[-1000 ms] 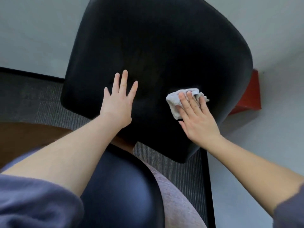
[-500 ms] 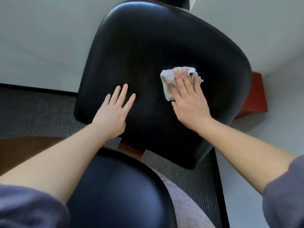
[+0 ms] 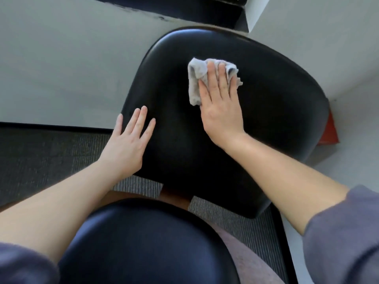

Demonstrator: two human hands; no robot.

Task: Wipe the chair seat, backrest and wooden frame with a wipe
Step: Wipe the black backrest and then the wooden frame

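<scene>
The seat (image 3: 147, 242) lay nearest. Beyond it, the left hand (image 3: 125, 148) rested flat, fingers straight, on the backrest (image 3: 276, 111) near its left edge. Higher up, the right hand (image 3: 221, 111) pressed the wipe (image 3: 194, 78) against the backrest, fingers straight

glossy black backrest (image 3: 266, 124); cloth wipe (image 3: 194, 78)

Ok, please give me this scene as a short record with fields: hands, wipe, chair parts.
right hand: flat, fingers straight, pressing the wipe against the backrest
wipe: grey, crumpled, on the upper part of the backrest
left hand: flat on the backrest's lower left edge, holds nothing
seat: black, at the bottom, no hand on it
background: red object behind the backrest, right side
</scene>
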